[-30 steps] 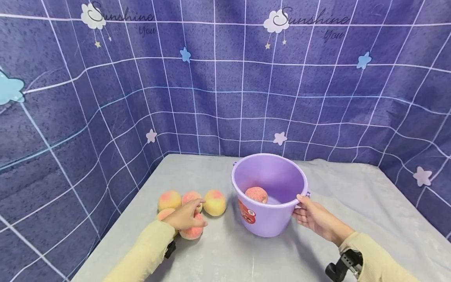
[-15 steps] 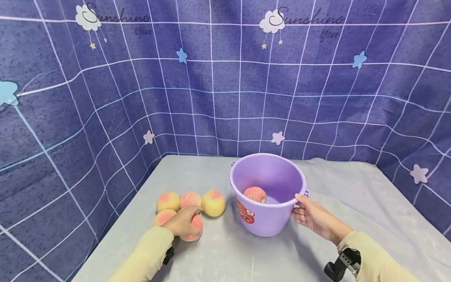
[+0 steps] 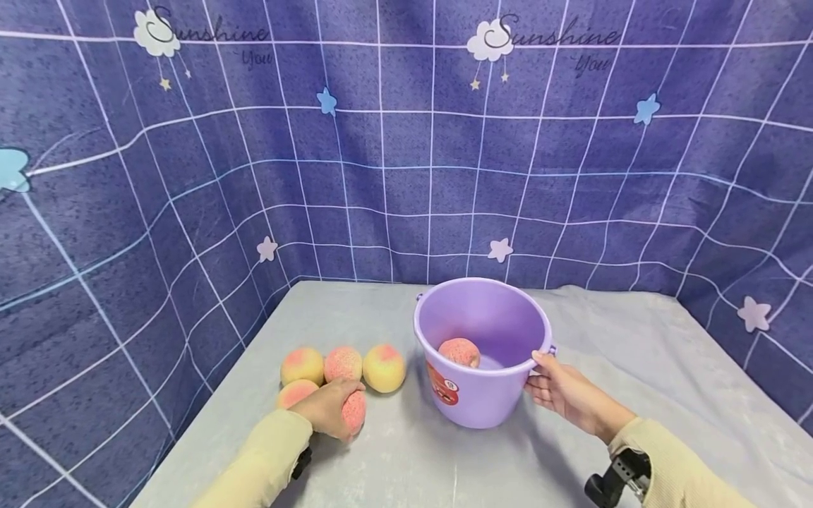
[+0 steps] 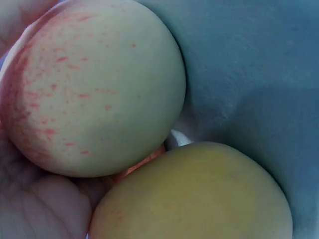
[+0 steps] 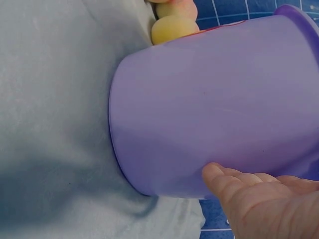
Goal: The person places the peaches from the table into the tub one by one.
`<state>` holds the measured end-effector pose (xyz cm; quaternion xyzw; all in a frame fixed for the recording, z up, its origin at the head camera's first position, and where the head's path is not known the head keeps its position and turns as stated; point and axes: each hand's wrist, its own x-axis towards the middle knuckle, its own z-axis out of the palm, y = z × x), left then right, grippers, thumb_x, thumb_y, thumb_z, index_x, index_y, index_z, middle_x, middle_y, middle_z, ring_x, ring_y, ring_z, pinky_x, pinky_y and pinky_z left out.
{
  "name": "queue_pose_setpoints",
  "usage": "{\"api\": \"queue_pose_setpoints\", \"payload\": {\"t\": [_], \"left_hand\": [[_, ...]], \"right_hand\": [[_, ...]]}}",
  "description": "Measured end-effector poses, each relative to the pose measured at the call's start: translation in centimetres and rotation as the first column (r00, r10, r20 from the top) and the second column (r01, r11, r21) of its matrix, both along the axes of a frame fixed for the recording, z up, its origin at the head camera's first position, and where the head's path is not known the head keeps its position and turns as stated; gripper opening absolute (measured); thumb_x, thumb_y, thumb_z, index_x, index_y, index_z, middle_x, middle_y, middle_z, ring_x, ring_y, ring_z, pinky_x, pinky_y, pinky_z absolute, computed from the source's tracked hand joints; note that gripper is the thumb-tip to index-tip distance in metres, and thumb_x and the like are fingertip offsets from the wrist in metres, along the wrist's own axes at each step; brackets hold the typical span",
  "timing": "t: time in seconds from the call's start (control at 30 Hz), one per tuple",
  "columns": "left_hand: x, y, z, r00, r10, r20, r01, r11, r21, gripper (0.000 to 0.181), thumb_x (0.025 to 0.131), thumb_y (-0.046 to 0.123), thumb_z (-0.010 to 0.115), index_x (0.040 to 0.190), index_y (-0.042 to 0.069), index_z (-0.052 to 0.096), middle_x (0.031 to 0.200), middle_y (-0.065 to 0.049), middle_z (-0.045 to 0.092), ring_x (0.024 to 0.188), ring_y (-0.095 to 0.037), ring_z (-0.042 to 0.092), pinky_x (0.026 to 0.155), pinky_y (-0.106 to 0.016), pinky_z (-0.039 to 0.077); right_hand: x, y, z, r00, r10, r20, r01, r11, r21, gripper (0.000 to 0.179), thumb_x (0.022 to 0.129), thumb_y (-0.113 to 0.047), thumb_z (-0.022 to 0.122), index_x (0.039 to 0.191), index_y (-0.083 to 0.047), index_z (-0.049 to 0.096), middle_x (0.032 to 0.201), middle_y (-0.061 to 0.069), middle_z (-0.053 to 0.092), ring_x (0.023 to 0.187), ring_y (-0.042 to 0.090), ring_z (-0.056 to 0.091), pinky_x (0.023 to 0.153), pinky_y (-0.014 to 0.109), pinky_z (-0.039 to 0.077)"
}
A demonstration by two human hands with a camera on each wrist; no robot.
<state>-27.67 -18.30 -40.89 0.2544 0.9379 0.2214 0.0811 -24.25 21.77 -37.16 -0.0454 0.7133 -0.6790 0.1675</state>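
My left hand [image 3: 328,408] grips the pinkish-red peach [image 3: 355,411] at the front right of a cluster. In the left wrist view that peach [image 4: 99,89] lies against the palm, with a yellow peach [image 4: 199,194] close beside it. My right hand [image 3: 568,391] holds the rim of a purple bucket [image 3: 483,398], thumb over the edge and fingers under it along the outer wall. The right wrist view has those fingers [image 5: 214,172] against the bucket's side. Inside the bucket lies one reddish peach [image 3: 460,351].
Several more peaches sit around the left hand: a yellow one [image 3: 384,368] nearest the bucket, a pink one [image 3: 344,363], another yellow one [image 3: 302,367] and one partly hidden [image 3: 296,391]. A grey cloth [image 3: 444,466] covers the table; a blue grid-patterned curtain [image 3: 406,141] hangs behind.
My left hand has come down over the front right peach, and its fingers have closed around it. The right hand and the bucket have stayed in place.
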Motion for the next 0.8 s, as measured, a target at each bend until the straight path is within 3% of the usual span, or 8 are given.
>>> {"api": "queue_pose_setpoints", "payload": {"t": [0.2,0.4,0.7,0.8], "left_hand": [[-0.1,-0.13,-0.31,1.0,-0.019,-0.018,0.019,1.0,-0.003,0.076,0.053,0.002,0.086,0.122,-0.004,0.054,0.121,-0.017,0.053,0.111,-0.036,0.052,0.092,-0.046,0.046],[-0.39,-0.11,-0.41,0.993,-0.063,-0.096,0.059,0.997,-0.046,0.062,0.058,0.007,0.082,0.114,-0.003,0.058,0.114,-0.013,0.059,0.107,-0.034,0.055,0.092,-0.045,0.046],[-0.3,0.4,0.17,0.994,0.054,-0.097,-0.062,0.994,-0.087,0.051,0.054,0.011,0.08,0.101,0.006,0.062,0.096,-0.003,0.062,0.088,-0.024,0.06,0.081,-0.043,0.05],[-0.43,0.39,0.3,0.993,0.057,-0.106,-0.066,0.995,-0.079,0.048,0.055,0.013,0.079,0.099,0.007,0.062,0.094,-0.002,0.062,0.085,-0.023,0.06,0.08,-0.043,0.05]], "right_hand": [[-0.11,0.06,0.22,1.0,-0.003,-0.002,0.003,1.0,-0.006,0.075,0.103,-0.037,0.023,0.136,0.027,0.004,0.14,0.047,0.013,0.133,0.051,0.019,0.107,0.053,0.023],[-0.07,0.08,0.14,1.0,-0.007,-0.004,0.007,1.0,0.001,0.074,0.103,-0.036,0.023,0.136,0.028,0.006,0.14,0.046,0.015,0.133,0.051,0.021,0.107,0.053,0.024],[-0.03,-0.08,0.12,1.0,-0.015,0.003,0.015,1.0,-0.009,0.075,0.103,-0.037,0.024,0.136,0.028,0.005,0.14,0.046,0.015,0.133,0.052,0.02,0.107,0.053,0.024],[-0.02,-0.03,0.09,1.0,-0.016,0.001,0.016,1.0,-0.008,0.075,0.103,-0.037,0.024,0.136,0.028,0.006,0.14,0.047,0.015,0.133,0.052,0.021,0.107,0.053,0.024]]}}
